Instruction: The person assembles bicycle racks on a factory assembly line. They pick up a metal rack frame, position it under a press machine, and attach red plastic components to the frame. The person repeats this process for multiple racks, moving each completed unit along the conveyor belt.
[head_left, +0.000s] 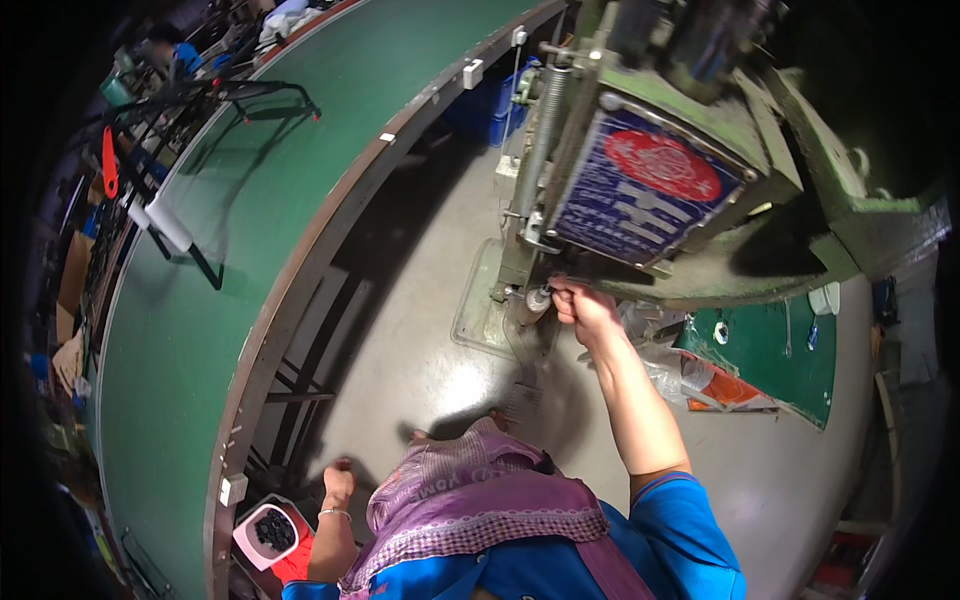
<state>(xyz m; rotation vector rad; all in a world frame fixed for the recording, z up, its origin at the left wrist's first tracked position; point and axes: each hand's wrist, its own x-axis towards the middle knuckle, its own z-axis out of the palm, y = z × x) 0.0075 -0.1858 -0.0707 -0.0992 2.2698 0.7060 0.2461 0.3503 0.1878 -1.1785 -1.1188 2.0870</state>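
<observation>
My right hand (588, 310) is raised to the underside of a green machine (780, 170), with its fingers curled closed at the lower edge. What lies between those fingers, if anything, is hidden. Just left of the fingertips is a pale rounded machine part (538, 299). My left hand (339, 480) hangs low at my left side, above a pink container (243, 540) of small black pieces (274, 530). Its fingers look curled in; I cannot make out anything in them.
A long green-topped table (190, 350) curves along the left, bearing a black tubular frame (265, 88) with white sleeves. A coil spring (547, 140) stands on the machine's left side. Under the machine are a pedal (522, 400), plastic bags (665, 372) and a green board (780, 365).
</observation>
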